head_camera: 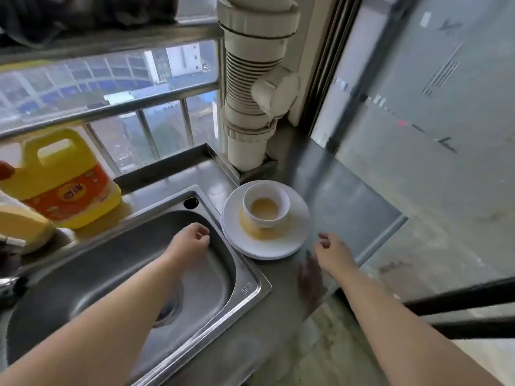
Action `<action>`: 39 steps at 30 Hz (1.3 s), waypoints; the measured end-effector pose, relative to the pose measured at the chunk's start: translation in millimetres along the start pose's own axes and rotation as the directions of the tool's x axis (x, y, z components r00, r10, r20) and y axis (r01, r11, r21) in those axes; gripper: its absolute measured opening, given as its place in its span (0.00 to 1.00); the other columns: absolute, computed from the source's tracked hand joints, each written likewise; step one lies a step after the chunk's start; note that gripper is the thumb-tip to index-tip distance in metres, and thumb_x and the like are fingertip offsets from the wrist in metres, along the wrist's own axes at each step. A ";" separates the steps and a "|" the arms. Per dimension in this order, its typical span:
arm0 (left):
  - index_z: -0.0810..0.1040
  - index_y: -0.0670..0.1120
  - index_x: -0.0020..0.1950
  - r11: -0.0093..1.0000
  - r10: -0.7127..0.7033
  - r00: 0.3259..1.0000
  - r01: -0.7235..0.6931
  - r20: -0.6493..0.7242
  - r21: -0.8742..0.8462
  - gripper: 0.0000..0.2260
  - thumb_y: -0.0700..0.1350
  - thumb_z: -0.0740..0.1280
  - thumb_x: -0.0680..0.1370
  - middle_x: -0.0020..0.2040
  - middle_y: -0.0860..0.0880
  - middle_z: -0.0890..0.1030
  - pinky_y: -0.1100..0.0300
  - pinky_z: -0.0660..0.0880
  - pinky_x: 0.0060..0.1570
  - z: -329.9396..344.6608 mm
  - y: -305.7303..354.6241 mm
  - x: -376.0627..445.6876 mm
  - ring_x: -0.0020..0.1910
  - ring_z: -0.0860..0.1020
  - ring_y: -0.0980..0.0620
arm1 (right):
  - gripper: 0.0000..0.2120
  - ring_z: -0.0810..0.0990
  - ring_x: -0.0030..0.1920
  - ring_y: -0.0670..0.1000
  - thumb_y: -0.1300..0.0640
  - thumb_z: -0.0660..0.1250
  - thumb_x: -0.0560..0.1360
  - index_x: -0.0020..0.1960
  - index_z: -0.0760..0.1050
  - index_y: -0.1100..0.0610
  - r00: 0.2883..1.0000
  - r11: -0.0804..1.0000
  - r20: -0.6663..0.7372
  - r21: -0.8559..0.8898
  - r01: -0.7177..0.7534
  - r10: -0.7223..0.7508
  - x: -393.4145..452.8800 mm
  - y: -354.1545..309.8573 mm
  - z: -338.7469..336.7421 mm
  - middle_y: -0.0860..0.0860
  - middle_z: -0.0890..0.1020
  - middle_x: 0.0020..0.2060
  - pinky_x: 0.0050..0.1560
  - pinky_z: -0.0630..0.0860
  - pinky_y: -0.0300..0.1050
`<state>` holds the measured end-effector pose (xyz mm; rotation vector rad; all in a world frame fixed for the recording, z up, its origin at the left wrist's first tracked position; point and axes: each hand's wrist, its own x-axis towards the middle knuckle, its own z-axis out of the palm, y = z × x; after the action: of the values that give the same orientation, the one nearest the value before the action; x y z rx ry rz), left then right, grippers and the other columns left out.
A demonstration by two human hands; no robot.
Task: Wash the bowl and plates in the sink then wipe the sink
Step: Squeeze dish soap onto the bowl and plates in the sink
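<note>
The sink point(92, 277) is lying at the left of the steel surface point(320, 190), and its long side is running from the near left to the far right. It is standing dry, as far as one can see, with the drain near the middle. The plates point(267, 243) are sitting in a stack on the surface, just beside the far right corner of the sink, and the bowl point(266, 204) is standing upright on top of them with its opening facing up and some yellowish rest inside. The yellow soap bottle point(64, 179) is waiting behind the sink.

Washing is not yet beginning, I think; the step in hand is fetching the dishes. The left hand point(192, 240) is hanging over the sink, and the right hand point(331, 249) over the surface; each grip is loosely curled and holding nothing. The next move is calling for both hands to take the stack by its opposite edges and carry it level into the sink.
</note>
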<state>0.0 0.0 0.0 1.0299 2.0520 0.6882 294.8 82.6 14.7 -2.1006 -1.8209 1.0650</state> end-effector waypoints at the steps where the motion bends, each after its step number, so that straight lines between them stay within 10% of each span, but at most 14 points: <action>1: 0.76 0.46 0.51 1.000 -0.002 1.000 0.001 -0.008 -0.019 0.05 0.41 0.63 0.77 0.40 0.46 0.79 0.58 0.73 0.37 3.8 3.3 9.8 0.40 0.78 0.45 | 0.21 0.75 0.63 0.58 0.54 0.61 0.79 0.71 0.67 0.58 1.000 1.000 -0.007 0.008 0.004 -0.003 10.3 -4.6 0.2 0.56 0.76 0.64 0.64 0.69 0.47; 12: 0.78 0.33 0.45 0.990 -0.120 0.991 0.123 0.055 -0.064 0.14 0.42 0.58 0.75 0.36 0.39 0.79 0.49 0.78 0.43 34.6 14.7 67.2 0.38 0.78 0.41 | 0.13 0.75 0.58 0.62 0.60 0.55 0.80 0.58 0.75 0.61 0.999 0.995 0.032 -0.095 0.031 -0.028 83.8 -27.5 10.5 0.62 0.78 0.58 0.54 0.70 0.48; 18: 0.79 0.33 0.44 0.985 -0.134 0.991 0.134 0.006 -0.105 0.12 0.42 0.62 0.77 0.37 0.36 0.79 0.43 0.79 0.49 47.2 9.8 69.6 0.40 0.81 0.38 | 0.12 0.78 0.53 0.57 0.63 0.59 0.79 0.58 0.79 0.60 0.996 0.932 -0.014 0.354 -0.080 0.091 86.7 -20.8 18.3 0.58 0.81 0.54 0.55 0.73 0.46; 23: 0.71 0.39 0.32 0.978 -0.158 0.986 0.148 -0.060 -0.148 0.09 0.35 0.59 0.72 0.29 0.44 0.69 0.58 0.67 0.32 49.9 17.4 57.9 0.31 0.67 0.46 | 0.15 0.77 0.47 0.51 0.65 0.61 0.79 0.65 0.74 0.60 0.995 0.830 0.047 0.550 -0.095 0.083 83.1 -19.0 19.8 0.53 0.79 0.51 0.35 0.73 0.35; 39: 0.75 0.36 0.35 0.847 -0.340 0.908 0.184 -0.243 -0.499 0.08 0.38 0.62 0.73 0.30 0.45 0.72 0.60 0.65 0.32 -56.0 -61.2 -56.7 0.31 0.68 0.50 | 0.20 0.81 0.55 0.56 0.59 0.71 0.73 0.64 0.76 0.60 0.894 0.891 0.270 0.385 0.240 -0.357 45.9 -92.9 89.6 0.55 0.83 0.53 0.60 0.75 0.59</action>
<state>-48.1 -87.6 10.1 0.3577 2.0906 1.1915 166.8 118.6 -18.2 -1.4453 -1.8512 1.5861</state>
